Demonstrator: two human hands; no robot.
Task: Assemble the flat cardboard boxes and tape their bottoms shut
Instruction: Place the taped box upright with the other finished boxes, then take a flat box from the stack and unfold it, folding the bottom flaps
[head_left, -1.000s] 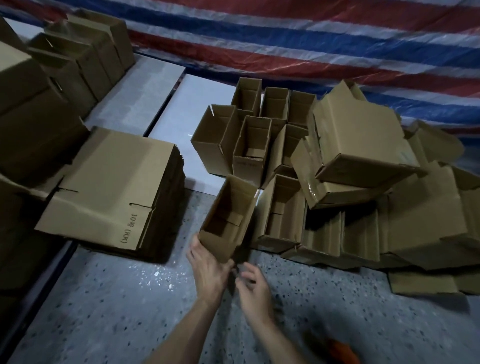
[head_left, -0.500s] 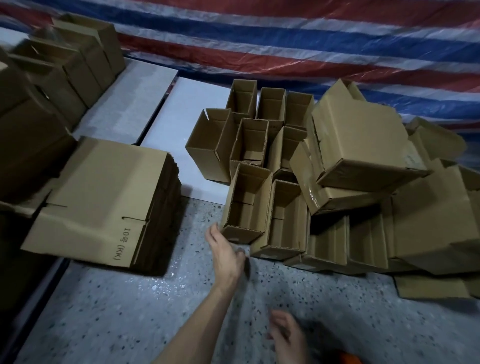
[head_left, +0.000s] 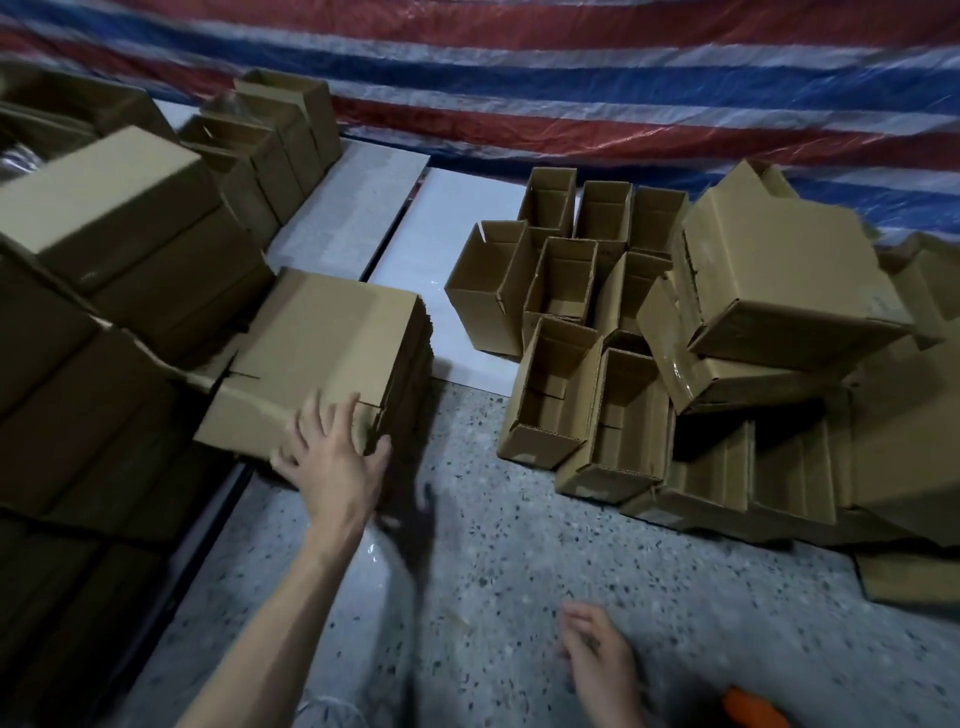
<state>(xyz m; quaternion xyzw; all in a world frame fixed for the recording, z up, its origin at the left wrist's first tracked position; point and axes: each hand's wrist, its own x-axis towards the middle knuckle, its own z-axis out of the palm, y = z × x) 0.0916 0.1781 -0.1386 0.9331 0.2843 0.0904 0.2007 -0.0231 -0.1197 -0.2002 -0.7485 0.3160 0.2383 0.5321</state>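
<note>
Leftward went the left hand (head_left: 332, 462), now spread open and empty on the flat box stack (head_left: 322, 353) at the left edge of the floor (head_left: 519, 597), where a pull might drag several off.

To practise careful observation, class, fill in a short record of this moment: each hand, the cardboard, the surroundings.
Left hand: fingers spread, resting on the near corner of the flat box stack
Right hand: low in view, holding nothing
Assembled boxes: open-topped, clustered to the right of the stack
Floor: speckled grey
Backdrop: red, white and blue striped tarp
</note>
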